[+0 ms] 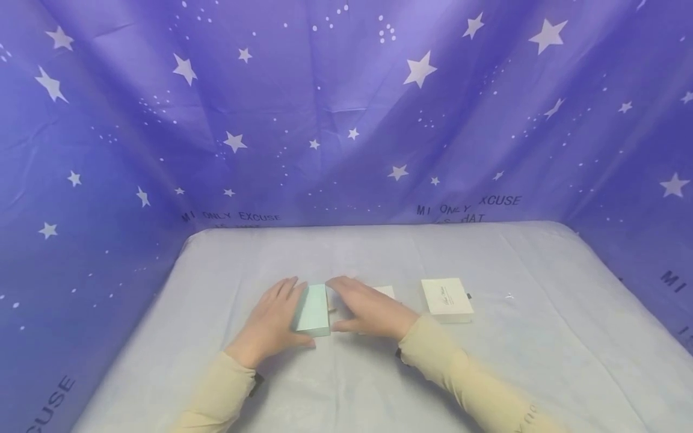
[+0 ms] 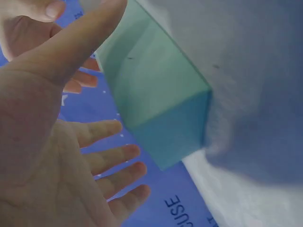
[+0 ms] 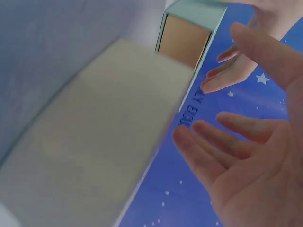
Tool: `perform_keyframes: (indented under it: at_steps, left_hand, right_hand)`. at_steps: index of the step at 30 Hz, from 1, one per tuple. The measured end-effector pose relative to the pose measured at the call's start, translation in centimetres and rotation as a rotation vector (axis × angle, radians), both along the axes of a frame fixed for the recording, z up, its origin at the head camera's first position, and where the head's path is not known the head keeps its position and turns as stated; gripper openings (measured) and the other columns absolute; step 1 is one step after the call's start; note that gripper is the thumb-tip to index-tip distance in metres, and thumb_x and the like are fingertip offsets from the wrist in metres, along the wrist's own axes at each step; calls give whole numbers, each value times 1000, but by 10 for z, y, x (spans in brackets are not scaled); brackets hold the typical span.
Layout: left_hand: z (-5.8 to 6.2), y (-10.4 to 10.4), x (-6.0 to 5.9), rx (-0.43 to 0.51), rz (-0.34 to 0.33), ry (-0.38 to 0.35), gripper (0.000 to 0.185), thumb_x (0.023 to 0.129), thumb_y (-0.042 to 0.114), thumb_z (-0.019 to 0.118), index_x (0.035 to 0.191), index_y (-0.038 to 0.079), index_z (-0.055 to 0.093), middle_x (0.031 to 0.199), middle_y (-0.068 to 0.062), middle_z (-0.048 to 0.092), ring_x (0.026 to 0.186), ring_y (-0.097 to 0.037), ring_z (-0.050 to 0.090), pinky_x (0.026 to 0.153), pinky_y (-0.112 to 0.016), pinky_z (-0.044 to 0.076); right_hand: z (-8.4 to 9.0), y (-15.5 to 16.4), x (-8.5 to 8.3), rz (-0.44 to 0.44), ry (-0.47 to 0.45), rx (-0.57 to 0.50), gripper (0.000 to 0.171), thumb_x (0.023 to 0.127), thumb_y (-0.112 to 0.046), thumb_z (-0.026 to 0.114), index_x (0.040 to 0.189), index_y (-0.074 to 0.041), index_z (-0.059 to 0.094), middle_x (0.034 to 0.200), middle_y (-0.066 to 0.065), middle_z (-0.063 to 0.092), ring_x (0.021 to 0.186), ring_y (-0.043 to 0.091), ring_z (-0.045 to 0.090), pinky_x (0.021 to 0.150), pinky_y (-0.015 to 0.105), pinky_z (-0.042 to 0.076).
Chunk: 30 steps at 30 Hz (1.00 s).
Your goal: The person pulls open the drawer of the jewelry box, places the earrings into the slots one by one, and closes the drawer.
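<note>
I'm seeing my left hand [image 1: 274, 322] and right hand [image 1: 370, 310] flanking a smooth, mint-green rectangular box [image 1: 314, 309] standing on its long edge at the table's middle; both hands are spread, fingers straight, the left thumb lying against the box. I'm counting three boxes: the mint one, a white box [image 1: 387, 292] half hidden behind my right hand, and a white lidded box [image 1: 447, 298] further right. They're sitting on a pale grey tablecloth [image 1: 541, 337], with a purple star-printed curtain [image 1: 346, 108] hanging around.

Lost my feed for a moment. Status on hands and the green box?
Left hand open, flat against green box. Right hand open on its other side. Box on the table. White box off right, clear of both.
</note>
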<state>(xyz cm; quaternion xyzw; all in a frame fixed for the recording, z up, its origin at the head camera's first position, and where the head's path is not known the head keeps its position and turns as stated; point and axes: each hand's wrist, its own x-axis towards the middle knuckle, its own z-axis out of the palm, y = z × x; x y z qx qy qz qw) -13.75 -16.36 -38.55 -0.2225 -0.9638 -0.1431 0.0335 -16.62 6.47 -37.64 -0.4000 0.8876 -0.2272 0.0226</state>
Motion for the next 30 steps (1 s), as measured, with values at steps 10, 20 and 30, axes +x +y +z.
perform_keyframes:
  at_steps: [10,20,30]
  left_hand:
    - [-3,-2,2,-5,10,26,87,68,34,89,135,-8,52,137,-29,53,129,-42,49,108,-53,41]
    - [-3,-2,1,17,7,18,86,67,32,90,135,-5,53,137,-28,53,129,-41,50,102,-54,46]
    - [-1,-4,-3,-34,-12,139,91,60,49,90,132,2,60,129,-19,60,119,-34,56,85,-50,56]
  right_hand:
    - [-8,-19,6,29,33,96,55,87,-25,76,130,0,52,142,18,49,132,31,48,111,40,41]
    - [-10,-23,10,13,98,103,46,88,-19,74,127,-2,57,140,18,51,130,31,51,109,40,43]
    - [-7,-16,13,21,131,77,45,87,-19,74,126,-3,56,143,19,49,132,31,48,109,40,43]
